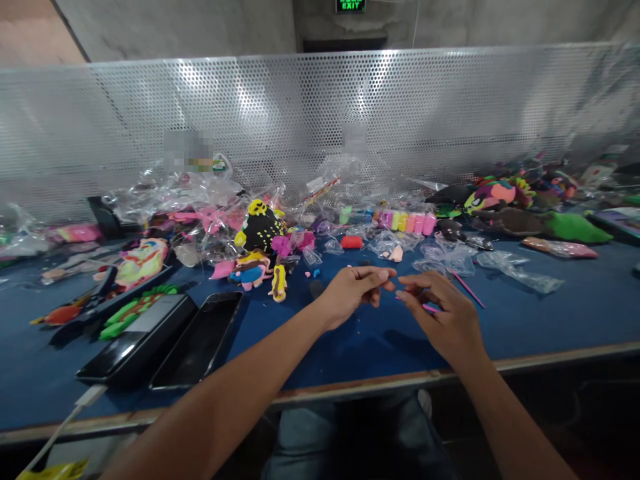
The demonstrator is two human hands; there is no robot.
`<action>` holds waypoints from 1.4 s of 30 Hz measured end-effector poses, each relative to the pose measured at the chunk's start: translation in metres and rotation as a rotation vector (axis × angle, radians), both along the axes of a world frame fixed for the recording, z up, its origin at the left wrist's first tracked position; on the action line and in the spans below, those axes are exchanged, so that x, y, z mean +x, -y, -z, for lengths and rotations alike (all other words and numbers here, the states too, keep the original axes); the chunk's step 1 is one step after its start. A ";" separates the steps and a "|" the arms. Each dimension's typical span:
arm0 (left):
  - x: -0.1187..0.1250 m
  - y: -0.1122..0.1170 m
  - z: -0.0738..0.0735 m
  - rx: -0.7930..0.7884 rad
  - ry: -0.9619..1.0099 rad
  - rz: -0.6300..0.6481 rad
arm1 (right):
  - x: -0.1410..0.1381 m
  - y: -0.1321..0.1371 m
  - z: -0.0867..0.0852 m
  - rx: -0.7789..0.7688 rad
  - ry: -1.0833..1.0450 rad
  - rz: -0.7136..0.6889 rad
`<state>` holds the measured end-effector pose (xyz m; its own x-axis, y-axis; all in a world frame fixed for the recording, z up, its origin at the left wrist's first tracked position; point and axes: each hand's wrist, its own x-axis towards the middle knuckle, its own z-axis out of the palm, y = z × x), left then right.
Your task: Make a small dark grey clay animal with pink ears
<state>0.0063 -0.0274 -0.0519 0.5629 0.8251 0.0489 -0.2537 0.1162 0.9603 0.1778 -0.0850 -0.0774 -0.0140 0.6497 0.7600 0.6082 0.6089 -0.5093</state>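
My left hand point(359, 291) is above the blue table with thumb and forefinger pinched together. Whatever sits in that pinch is too small to make out. Facing it, my right hand point(443, 312) has curved fingers, with a gap between thumb and fingertips. A pink stick point(431, 308) shows behind the right thumb; whether it touches the hand I cannot tell. Just beyond the hands are a red clay block point(352, 242), a pale pink lump point(395, 254) and small blue bits point(315, 273). A yellow-and-brown clay figure point(279, 281) stands left of my left hand.
A black phone point(199, 341) and a black device with a white cable point(137, 343) lie at left. A black clay figure with yellow spots point(263, 230), colored clay sticks point(407, 222) and clear bags point(445, 255) line the back. A perforated metal panel point(310, 100) closes off the rear.
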 end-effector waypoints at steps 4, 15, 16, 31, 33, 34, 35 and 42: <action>-0.001 0.002 -0.002 0.023 -0.026 0.013 | 0.000 0.000 0.001 0.016 0.010 -0.021; -0.001 0.010 -0.008 0.298 -0.259 0.160 | 0.000 0.005 -0.006 0.169 0.110 -0.100; -0.003 0.011 -0.012 0.354 -0.290 0.129 | 0.000 0.006 -0.007 0.148 0.094 -0.104; -0.076 -0.016 -0.069 0.813 -0.710 -0.265 | -0.026 -0.033 -0.059 -0.529 0.037 -0.524; -0.077 -0.017 -0.067 0.832 -0.687 -0.293 | -0.033 -0.051 -0.065 -0.587 -0.072 -0.594; -0.079 -0.018 -0.066 0.841 -0.689 -0.320 | -0.035 -0.061 -0.066 -0.583 -0.133 -0.611; -0.082 -0.019 -0.066 0.851 -0.715 -0.335 | -0.037 -0.071 -0.066 -0.592 -0.164 -0.621; -0.112 -0.029 -0.051 0.876 -1.230 0.063 | -0.037 -0.108 -0.042 -0.621 -0.184 -0.596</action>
